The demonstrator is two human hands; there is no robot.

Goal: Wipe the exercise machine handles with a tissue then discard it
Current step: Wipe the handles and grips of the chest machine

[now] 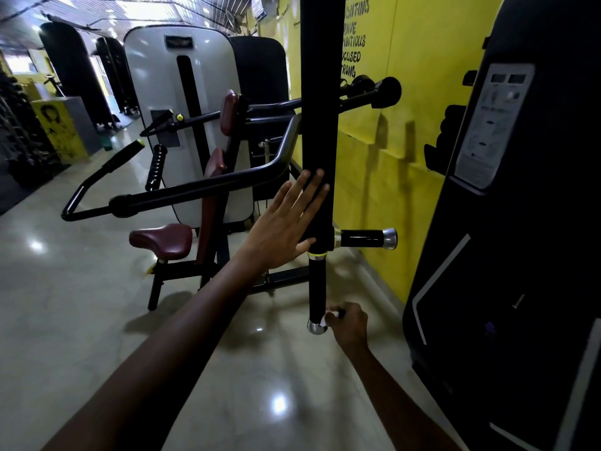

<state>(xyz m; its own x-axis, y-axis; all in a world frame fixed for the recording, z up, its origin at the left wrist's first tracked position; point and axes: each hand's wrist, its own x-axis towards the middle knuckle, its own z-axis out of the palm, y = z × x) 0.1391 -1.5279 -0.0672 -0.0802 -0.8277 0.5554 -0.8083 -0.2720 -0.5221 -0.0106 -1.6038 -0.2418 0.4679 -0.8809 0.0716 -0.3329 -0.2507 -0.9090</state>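
Pinching a small white tissue [327, 318], the right hand [349, 323] has its fingers curled round the wad and presses it against the lower end of the vertical handle [317, 288], right at the silver end cap [317, 327]. That handle hangs straight down below a thin yellow ring, black along its grip. Higher up, the left hand [286, 227] lies flat against the thick black padded bar [320, 125], fingers straight and slightly spread, thumb reaching toward the junction where the bar meets the handles. From that junction a second, horizontal handle [366, 238] sticks out to the right, black with silver collars at both ends. Beyond the bar stands another machine with a maroon seat [162, 239], maroon back pads and long black lever arms, on a glossy pale floor [97, 320]. A yellow wall [406, 125] with black lettering runs along the right, and a dark machine housing [520, 222] carrying an instruction label fills the right edge.
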